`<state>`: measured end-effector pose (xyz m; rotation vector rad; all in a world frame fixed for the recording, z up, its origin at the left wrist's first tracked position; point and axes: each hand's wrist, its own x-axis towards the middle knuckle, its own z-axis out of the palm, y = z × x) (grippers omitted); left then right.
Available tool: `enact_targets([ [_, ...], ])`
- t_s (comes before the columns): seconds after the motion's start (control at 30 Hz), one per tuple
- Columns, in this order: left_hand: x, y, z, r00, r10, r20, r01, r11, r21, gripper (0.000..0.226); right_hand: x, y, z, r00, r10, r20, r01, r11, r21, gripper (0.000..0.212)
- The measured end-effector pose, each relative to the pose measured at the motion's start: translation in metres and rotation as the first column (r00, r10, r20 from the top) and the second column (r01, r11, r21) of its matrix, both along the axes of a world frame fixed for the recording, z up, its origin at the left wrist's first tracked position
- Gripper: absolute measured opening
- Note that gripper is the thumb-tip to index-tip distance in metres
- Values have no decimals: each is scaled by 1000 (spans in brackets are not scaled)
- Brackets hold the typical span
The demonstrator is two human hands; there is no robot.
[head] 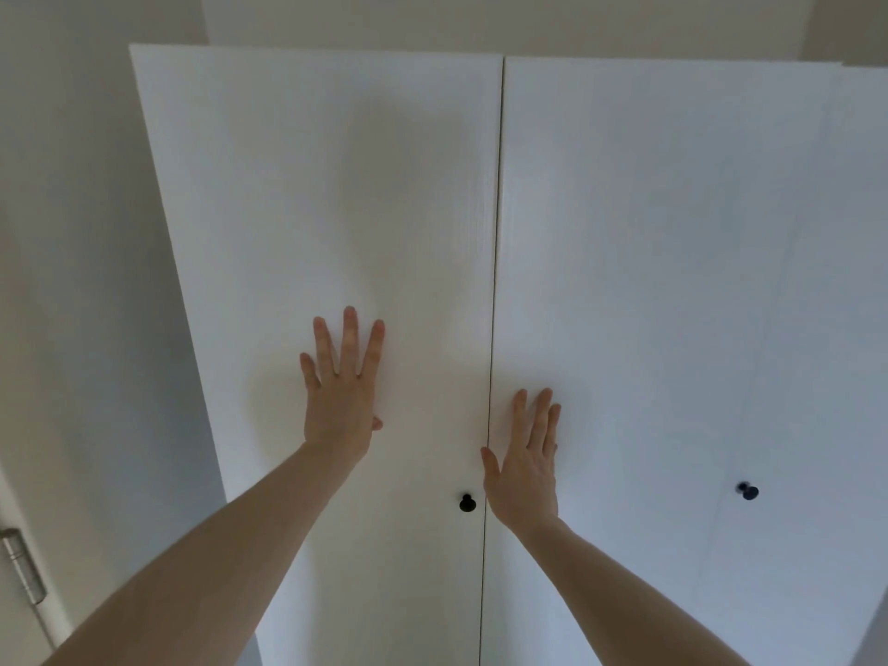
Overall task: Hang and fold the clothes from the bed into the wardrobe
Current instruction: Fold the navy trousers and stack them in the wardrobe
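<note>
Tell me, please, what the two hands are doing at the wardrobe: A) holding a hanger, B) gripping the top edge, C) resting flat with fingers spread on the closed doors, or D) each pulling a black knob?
C: the left hand and right hand lie flat on the closed wardrobe doors, above the black knob, which is untouched.

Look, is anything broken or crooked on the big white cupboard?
Nothing stands out. Both wardrobe doors meet along a straight, even seam, each black knob is in place, and the left hand and right hand lie flat on them.
</note>
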<state>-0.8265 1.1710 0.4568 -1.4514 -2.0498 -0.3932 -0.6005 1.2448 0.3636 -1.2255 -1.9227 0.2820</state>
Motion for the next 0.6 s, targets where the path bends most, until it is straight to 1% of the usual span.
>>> enact_targets([
  [0.1, -1, 1, -2, 1000, 1, -5, -1, 1000, 3, 150, 4, 2, -2, 1000, -1, 15, 0, 1000, 13, 102],
  [0.27, -1, 4, -1, 1000, 13, -11, -13, 1000, -10, 151, 11, 0, 6, 998, 48, 50, -47, 999, -23, 109],
  [0.33, -1, 2, -1, 1000, 20, 2, -20, 999, -29, 149, 15, -2, 11, 993, 79, 86, -74, 995, -65, 111],
  [0.4, -4, 1, 0, 999, 40, -11, -41, 998, -40, 141, 24, 1, 18, 983, 114, 142, -97, 988, -120, 111],
  [0.47, -1, -3, 7, 1000, 4, 6, -3, 999, -37, 134, 38, -6, 32, 977, 133, 165, -101, 977, -187, 109],
  [0.53, 5, -14, 5, 997, -39, 70, 46, 993, -113, 130, 51, -20, 34, 973, 148, 175, -106, 968, -230, 109],
  [0.6, 18, -29, -12, 992, -91, 84, 106, 974, -200, 125, 59, -44, 33, 972, 139, 192, -96, 972, -215, 103],
])
